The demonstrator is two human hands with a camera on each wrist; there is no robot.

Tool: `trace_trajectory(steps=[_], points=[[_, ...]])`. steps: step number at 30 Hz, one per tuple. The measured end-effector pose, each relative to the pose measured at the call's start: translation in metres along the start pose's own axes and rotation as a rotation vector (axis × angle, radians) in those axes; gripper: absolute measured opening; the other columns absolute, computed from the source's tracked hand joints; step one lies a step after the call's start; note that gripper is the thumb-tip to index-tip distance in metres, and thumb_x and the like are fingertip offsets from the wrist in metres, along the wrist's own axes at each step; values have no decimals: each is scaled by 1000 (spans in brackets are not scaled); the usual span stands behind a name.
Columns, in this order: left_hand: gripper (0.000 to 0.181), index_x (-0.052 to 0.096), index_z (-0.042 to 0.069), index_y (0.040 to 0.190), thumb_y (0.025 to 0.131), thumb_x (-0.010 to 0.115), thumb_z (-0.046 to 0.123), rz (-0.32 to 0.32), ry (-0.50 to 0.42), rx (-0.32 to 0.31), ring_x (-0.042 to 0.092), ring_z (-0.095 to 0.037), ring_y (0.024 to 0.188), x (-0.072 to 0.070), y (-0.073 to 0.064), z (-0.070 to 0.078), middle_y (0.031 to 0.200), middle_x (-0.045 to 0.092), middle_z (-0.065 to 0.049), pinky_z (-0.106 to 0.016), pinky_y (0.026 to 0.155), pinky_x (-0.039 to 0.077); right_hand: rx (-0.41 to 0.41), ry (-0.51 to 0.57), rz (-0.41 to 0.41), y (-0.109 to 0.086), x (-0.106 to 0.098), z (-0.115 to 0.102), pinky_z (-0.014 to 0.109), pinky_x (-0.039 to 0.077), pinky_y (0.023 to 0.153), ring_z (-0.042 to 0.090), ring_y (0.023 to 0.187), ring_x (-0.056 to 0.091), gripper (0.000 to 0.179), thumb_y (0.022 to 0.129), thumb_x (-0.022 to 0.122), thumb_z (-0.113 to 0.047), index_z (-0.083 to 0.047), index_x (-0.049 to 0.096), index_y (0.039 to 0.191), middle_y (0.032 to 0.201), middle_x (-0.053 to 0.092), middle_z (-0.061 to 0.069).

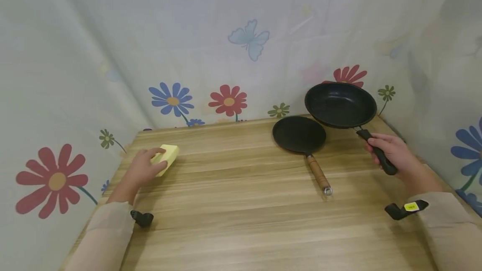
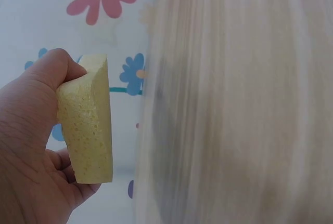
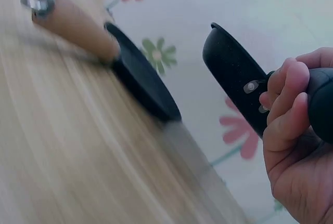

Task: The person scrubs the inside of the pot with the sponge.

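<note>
A pale yellow sponge [image 1: 170, 156] is pinched between the thumb and fingers of my left hand [image 1: 144, 165] at the table's left side. In the left wrist view the sponge [image 2: 88, 125] shows its porous face, held off the tabletop. My right hand [image 1: 393, 154] grips the black handle [image 1: 380, 156] of a deep black frying pan [image 1: 340, 103]. That pan is raised above the table's back right, its inside facing the head camera. In the right wrist view the frying pan [image 3: 231, 73] hangs apart from the wood.
A flat black griddle pan [image 1: 299, 134] with a wooden handle [image 1: 319, 175] lies on the wooden table [image 1: 226, 204], left of the raised pan. Behind and at both sides hangs a white curtain [image 1: 188, 24] printed with flowers and a butterfly.
</note>
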State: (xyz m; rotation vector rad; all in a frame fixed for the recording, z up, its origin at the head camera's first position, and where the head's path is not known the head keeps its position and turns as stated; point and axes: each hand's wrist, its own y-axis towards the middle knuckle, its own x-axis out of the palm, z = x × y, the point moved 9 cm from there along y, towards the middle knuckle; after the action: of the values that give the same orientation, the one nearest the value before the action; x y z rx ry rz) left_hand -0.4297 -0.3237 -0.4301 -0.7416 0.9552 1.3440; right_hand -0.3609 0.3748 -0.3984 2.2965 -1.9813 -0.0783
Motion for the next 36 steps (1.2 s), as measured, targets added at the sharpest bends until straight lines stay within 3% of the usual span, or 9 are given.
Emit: trace_trajectory(steps=[9,14,21,27,36], points=[[57,52,9,144,94,61,35,18,-4,42,40,-46,128,-2,17,19,142,45,-30,-64,95,39,-25,-21,-75,31,65,3,19,44,41,5,47,55,20,105,52,-11,-17,70,99,77,63,-2],[56,54,12,143,92,63,35,32,2,44,43,-43,122,-4,28,30,142,46,-29,-59,91,41,-8,2,-119,46,100,7,19,45,42,5,47,53,16,105,52,-12,-1,63,111,78,62,-1],[56,55,12,142,91,63,33,65,-3,70,47,-40,113,-8,38,48,138,50,-28,-54,86,42,53,-41,-152,63,143,18,20,45,42,6,46,51,37,105,51,-15,13,49,128,79,60,0],[56,56,14,142,90,64,33,85,-27,75,47,-36,110,-10,45,67,138,48,-25,-50,83,42,55,-32,-192,70,176,26,20,43,41,6,44,50,42,104,50,-13,17,46,132,78,60,0],[56,56,16,142,89,65,34,175,-55,96,48,-33,100,-22,51,97,132,47,-22,-42,75,43,68,4,-222,68,218,36,21,41,39,7,44,52,41,103,52,-15,14,48,131,78,60,1]])
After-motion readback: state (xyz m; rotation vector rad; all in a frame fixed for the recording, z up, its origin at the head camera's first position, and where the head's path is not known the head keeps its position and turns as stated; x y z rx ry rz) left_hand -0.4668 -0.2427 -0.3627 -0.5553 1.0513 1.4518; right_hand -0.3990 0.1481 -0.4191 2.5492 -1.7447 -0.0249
